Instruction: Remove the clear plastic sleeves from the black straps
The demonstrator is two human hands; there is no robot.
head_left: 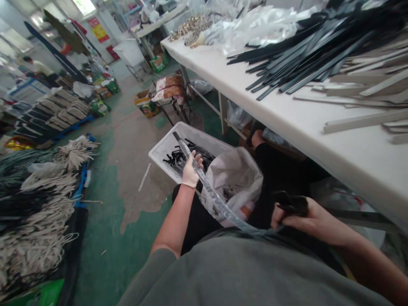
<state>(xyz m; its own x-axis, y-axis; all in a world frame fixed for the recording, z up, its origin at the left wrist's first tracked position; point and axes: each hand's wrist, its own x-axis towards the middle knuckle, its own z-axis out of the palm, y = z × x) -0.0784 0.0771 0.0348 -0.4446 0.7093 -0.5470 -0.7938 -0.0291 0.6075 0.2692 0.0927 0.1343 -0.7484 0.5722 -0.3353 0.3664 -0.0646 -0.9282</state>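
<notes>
My left hand [190, 172], in a pale glove, is closed round a long strap [219, 203] wrapped in clear plastic, close to its dark far end. The strap runs slantwise across my lap toward my right side. My right hand [306, 221] is closed on a black object [291, 203], blurred, its exact kind unclear. Whether the strap's near end reaches that hand I cannot tell. Under my left hand stands a white plastic bin [162, 146] with black straps [177, 159] in it. An open white woven sack [236, 170] with plastic scraps inside sits between my legs.
A white table [255, 102] on my right bears black straps [296, 59], beige straps [366, 85], clear plastic bags [255, 27] and metal fittings [194, 29]. Bundled straps [41, 212] lie at left. A cushioned stool [170, 89] stands ahead. A person [40, 68] is far left.
</notes>
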